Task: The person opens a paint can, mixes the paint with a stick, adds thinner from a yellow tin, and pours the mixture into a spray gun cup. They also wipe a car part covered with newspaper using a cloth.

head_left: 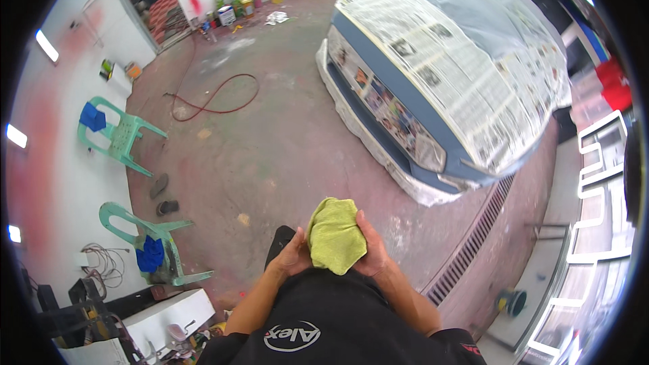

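Note:
A yellow-green cloth [337, 236], bunched into a rounded pad, is held in front of my body between both hands. My left hand [295, 254] grips its left side, with the fingers partly tucked behind it. On the other side, my right hand [372, 247] closes on the cloth's right edge, the thumb along the rim. Whether anything lies under or inside the cloth is hidden. Ahead and to the right stands a car [433, 81] masked with newspaper and plastic sheet, with blue-grey panels showing at its front.
Two green plastic chairs [125, 136] with blue cloths stand along the left wall. A red hose [220, 109] loops over the floor. Paint cans [226, 15] line the far wall. A floor grate [473, 243] runs at right, near a bucket [512, 302]. Dark shoes [167, 207] lie by the chairs.

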`<state>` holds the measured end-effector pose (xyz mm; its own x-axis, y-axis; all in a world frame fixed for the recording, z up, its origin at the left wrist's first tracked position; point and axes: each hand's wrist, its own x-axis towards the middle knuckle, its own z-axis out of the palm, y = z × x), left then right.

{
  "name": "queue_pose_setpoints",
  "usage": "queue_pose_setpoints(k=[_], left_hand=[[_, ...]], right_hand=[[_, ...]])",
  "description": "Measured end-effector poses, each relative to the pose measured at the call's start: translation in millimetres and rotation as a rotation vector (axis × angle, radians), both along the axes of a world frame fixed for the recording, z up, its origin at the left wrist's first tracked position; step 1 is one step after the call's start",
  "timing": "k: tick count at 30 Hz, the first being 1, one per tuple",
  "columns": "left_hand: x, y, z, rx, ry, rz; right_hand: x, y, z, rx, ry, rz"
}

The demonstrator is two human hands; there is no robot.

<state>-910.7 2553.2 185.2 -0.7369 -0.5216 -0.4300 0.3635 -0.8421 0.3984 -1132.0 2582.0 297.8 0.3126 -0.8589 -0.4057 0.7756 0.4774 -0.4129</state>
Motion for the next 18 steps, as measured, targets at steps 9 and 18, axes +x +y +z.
queue_pose_setpoints(k=[9, 18], left_hand=[[-23.5, -262.1, -3.8, 0.098, 0.340, 0.349], [40.2, -554.9, -27.8, 0.187, 0.070, 0.542]], right_hand=[[-19.5, -264.6, -67.4, 0.072, 0.044, 0.320], [-98.8, -469.0, -128.8, 0.272, 1.122, 0.189]])
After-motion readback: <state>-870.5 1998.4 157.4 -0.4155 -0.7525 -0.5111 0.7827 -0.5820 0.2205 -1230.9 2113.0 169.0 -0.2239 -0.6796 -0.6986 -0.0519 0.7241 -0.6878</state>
